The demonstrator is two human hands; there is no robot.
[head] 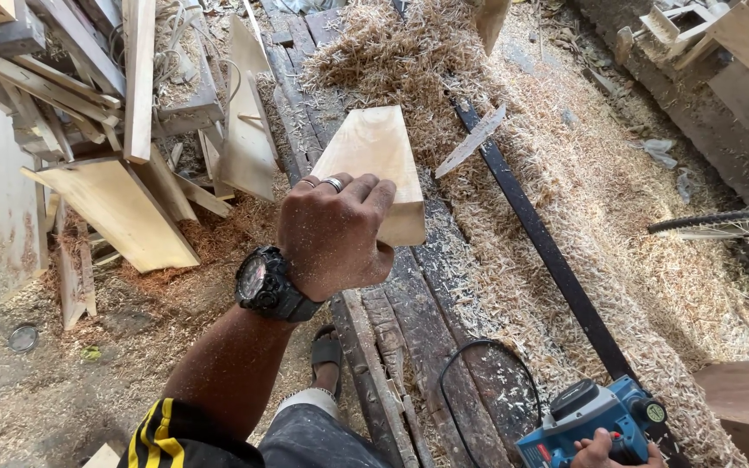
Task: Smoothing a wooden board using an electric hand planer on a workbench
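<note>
My left hand (333, 230), with a ring and a black wristwatch, grips the near end of a short pale wooden board (373, 152) and holds it tilted above a dark plank workbench (431, 334). My right hand (604, 451) shows only at the bottom edge, closed around the handle of a blue electric planer (587, 416) that rests on the bench. The planer's black cord (470, 364) loops over the planks beside it.
Wood shavings (582, 199) cover the bench and the ground to the right. A long black strip (539, 243) runs diagonally across the shavings. Scrap boards (114, 173) lean in a pile at the left. My sandalled foot (327, 355) stands below the bench edge. More timber (739, 61) lies top right.
</note>
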